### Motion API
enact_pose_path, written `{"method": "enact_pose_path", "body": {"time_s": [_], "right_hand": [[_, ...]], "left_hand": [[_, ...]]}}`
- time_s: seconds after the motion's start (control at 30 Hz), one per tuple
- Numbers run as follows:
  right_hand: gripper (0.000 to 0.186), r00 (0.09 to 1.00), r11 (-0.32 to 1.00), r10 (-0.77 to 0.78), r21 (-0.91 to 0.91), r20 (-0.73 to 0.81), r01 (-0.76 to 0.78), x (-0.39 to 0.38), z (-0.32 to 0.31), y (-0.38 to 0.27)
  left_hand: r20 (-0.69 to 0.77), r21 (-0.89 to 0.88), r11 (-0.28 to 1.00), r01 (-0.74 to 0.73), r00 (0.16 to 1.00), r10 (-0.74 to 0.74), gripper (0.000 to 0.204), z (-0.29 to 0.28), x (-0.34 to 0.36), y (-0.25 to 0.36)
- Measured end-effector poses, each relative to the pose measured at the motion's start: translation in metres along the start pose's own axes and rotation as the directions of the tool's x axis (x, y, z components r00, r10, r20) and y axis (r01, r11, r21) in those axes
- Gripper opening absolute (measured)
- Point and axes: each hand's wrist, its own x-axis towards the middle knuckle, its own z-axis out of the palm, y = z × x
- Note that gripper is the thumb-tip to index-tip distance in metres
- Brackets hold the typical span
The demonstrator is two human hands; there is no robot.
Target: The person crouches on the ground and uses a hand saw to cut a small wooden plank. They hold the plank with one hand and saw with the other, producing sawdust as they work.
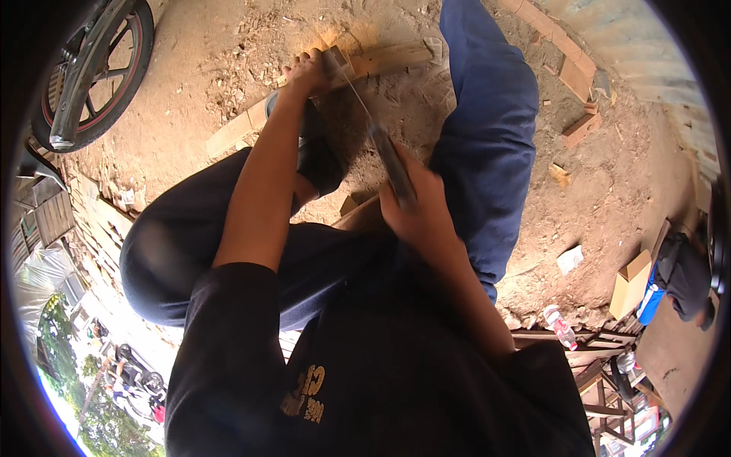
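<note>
My left hand (pixel 304 72) is closed on a short piece of wood (pixel 333 62) that lies across a pale wooden plank (pixel 392 59) on the dirt. My right hand (pixel 415 206) grips the dark handle of a saw (pixel 387 156), whose thin blade runs up and left to the wood beside my left fingers. My bent left leg (pixel 167 244) is below the plank, with a dark shoe (pixel 320 160) under my left forearm. My other leg (pixel 487 152) stretches up to the right of the saw.
A wheel (pixel 106 84) stands at the upper left. Wood offcuts (pixel 579 72) lie along a corrugated sheet (pixel 655 46) at the right. A cardboard box (pixel 628 286), a plastic bottle (pixel 560 327) and wooden frames (pixel 609 411) are at lower right. Parked motorbikes (pixel 133 377) show at lower left.
</note>
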Motion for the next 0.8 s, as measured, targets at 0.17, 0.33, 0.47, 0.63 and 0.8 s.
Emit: {"method": "enact_pose_path", "body": {"time_s": [0.17,0.33,0.47,0.63,0.8], "right_hand": [[0.049,0.999,0.998,0.035,-0.048,0.032,-0.033,-0.031,-0.018,-0.013],[0.051,0.983,0.990,0.139,-0.019,0.118,-0.138,-0.019,-0.001,-0.021],[0.052,0.998,0.998,0.062,-0.024,0.022,-0.061,0.004,0.004,-0.003],[0.051,0.996,0.993,0.088,0.081,0.030,-0.090,-0.042,-0.012,-0.017],[0.054,0.999,0.994,0.002,-0.109,0.039,0.002,0.016,0.013,-0.003]], "left_hand": [[0.022,0.059,0.998,-0.026,0.999,0.025,0.073,0.002,0.004,-0.005],[0.004,0.090,0.996,0.010,1.000,-0.011,0.095,0.008,0.004,-0.017],[-0.040,0.075,0.993,-0.096,0.994,0.099,0.090,0.013,0.006,-0.010],[0.022,0.091,0.996,0.016,1.000,-0.018,0.083,0.005,0.000,-0.011],[0.010,0.053,0.998,-0.024,1.000,0.024,0.076,0.006,0.005,-0.002]]}}
